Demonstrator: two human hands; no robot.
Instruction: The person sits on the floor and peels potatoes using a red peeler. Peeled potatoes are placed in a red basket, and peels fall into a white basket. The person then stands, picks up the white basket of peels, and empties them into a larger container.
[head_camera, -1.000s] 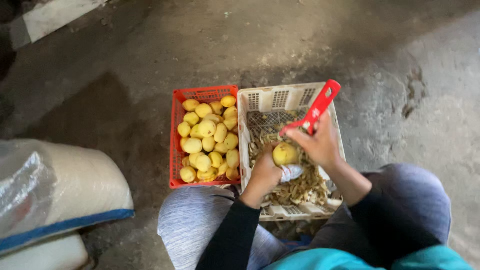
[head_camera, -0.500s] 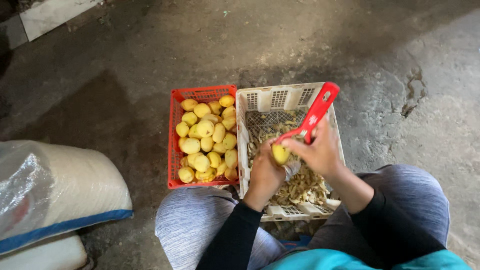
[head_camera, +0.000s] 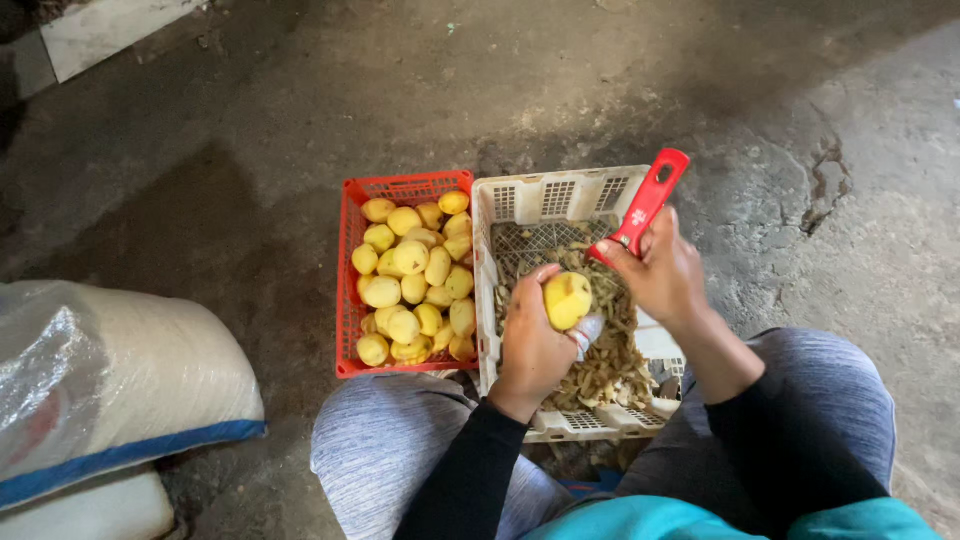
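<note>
Your left hand (head_camera: 535, 345) has its fingers wrapped around a peeled yellow potato (head_camera: 567, 299), held over the white crate (head_camera: 487, 300) of peelings at frame centre. Your right hand (head_camera: 662, 275) is clamped on the red peeler (head_camera: 645, 205). The potato looks firm but probably wet and slippery, so cup it round its middle

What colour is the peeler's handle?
Red, on the peeler held by the right hand; head view.
</note>
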